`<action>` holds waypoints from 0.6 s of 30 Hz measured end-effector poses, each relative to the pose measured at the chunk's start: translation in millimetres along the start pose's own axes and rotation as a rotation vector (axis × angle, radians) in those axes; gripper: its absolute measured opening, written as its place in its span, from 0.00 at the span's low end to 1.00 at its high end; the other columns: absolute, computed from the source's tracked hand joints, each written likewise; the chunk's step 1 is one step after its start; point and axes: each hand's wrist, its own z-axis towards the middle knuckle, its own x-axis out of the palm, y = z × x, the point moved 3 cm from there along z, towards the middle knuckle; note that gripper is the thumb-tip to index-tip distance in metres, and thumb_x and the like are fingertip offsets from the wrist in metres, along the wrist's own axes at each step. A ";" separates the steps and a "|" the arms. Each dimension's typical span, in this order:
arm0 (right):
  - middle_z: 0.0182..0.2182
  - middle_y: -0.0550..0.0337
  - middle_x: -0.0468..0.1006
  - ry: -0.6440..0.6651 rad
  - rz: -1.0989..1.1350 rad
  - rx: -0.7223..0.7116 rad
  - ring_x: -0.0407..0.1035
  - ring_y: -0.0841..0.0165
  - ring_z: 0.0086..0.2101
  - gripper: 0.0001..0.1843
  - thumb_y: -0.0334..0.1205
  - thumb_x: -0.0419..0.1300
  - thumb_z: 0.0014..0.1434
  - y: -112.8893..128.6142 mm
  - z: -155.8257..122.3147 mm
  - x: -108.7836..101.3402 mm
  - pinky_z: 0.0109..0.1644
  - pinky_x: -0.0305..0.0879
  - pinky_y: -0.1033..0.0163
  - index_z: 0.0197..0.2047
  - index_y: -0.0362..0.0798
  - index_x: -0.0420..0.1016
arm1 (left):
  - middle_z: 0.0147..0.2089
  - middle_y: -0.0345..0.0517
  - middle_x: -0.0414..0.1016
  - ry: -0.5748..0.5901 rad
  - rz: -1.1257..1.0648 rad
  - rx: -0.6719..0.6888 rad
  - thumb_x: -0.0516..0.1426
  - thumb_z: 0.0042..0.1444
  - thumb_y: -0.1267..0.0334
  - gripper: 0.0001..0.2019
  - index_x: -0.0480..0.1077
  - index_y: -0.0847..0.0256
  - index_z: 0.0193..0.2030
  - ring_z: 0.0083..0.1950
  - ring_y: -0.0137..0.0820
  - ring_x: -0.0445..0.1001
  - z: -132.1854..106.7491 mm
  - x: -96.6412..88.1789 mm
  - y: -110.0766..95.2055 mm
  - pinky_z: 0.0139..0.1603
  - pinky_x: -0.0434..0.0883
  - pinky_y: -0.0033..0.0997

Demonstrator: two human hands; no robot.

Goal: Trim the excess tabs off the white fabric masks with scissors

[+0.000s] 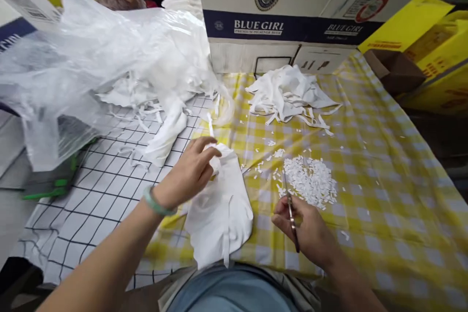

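My left hand [190,173], with a green bangle on the wrist, pinches the top edge of a white cloth piece [221,209] that hangs over the table's near edge toward my lap. My right hand [307,226] is closed round small scissors [290,214], blades pointing away from me, just right of the cloth. Beyond the scissors lies a heap of tiny white trimmings [310,180] on the yellow checked tablecloth [383,165].
A pile of finished white cloth pieces [288,92] lies at the back by a Blue Girl cardboard box [292,14]. A large clear plastic bag [62,68] of white cloth pieces spills at the left over a black-grid white cloth [106,180]. Yellow boxes [435,44] stand at the right.
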 end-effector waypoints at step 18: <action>0.38 0.55 0.80 0.040 0.398 -0.199 0.73 0.62 0.38 0.18 0.45 0.70 0.48 94.7 46.7 93.4 0.45 0.69 0.59 0.41 0.47 0.76 | 0.28 0.36 0.61 0.025 -0.511 -0.266 0.54 0.57 0.68 0.01 0.64 0.60 0.34 0.28 0.25 0.59 -43.2 -39.1 11.9 0.28 0.60 0.26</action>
